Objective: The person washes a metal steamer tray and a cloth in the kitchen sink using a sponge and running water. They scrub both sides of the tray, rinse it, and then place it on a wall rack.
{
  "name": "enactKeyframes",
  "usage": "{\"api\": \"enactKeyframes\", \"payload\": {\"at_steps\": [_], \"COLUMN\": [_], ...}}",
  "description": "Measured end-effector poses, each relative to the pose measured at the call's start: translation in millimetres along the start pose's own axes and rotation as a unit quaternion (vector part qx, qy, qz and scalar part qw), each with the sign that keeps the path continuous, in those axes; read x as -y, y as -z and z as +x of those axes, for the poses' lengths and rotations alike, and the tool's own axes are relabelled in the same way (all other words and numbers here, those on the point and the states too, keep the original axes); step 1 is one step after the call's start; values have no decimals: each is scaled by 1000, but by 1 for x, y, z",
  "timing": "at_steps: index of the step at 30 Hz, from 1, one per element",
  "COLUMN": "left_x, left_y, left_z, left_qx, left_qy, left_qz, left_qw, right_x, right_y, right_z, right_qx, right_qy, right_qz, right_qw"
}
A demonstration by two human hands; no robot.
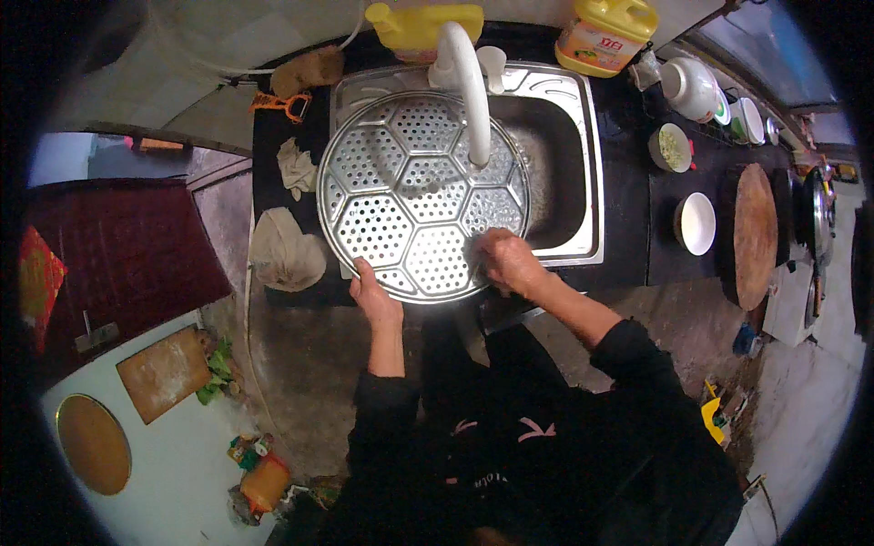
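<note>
A round, perforated metal steamer tray (431, 190) lies tilted over the stainless steel sink (595, 232), under the white curved faucet (466, 82). My left hand (375, 297) grips its near left rim, thumb on top and fingers hidden below. On the near right part of the tray rests my right hand (506, 259), its fingers curled; a dark, blurred patch shows beside them, and whether they hold something cannot be told. Water appears to wet the tray right of the faucet's mouth. The open part of the basin shows to the right of the tray.
Left of the sink lie an orange peeler (283, 106), a crumpled cloth (297, 167) and a larger cloth bundle (287, 250). Yellow detergent jugs (604, 37) stand behind. To the right are a bowl with chopped greens (670, 148), a white bowl (696, 224) and a round wooden board (754, 235).
</note>
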State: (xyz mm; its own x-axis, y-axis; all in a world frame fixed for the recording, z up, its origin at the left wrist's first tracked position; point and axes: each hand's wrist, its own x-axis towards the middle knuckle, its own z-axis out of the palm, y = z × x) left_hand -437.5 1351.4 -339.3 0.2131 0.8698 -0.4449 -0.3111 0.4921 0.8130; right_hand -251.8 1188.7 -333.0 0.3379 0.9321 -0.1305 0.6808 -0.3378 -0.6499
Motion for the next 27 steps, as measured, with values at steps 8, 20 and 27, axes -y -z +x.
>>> {"api": "enactKeyframes", "payload": {"at_steps": [8, 20, 27], "left_x": [1, 3, -5], "left_y": [5, 7, 6], "left_z": [-1, -6, -4], "left_qx": [-8, -41, -24], "left_qy": [-4, 27, 30], "left_qz": [17, 43, 68], "left_qw": [1000, 998, 997], "right_x": [-43, -37, -145], "right_y": [23, 11, 22], "right_z": [-1, -17, 71], "right_qx": [-13, -27, -269], "right_qy": [-25, 85, -258], "right_qz": [-34, 25, 194], "right_qw": [999, 996, 907]}}
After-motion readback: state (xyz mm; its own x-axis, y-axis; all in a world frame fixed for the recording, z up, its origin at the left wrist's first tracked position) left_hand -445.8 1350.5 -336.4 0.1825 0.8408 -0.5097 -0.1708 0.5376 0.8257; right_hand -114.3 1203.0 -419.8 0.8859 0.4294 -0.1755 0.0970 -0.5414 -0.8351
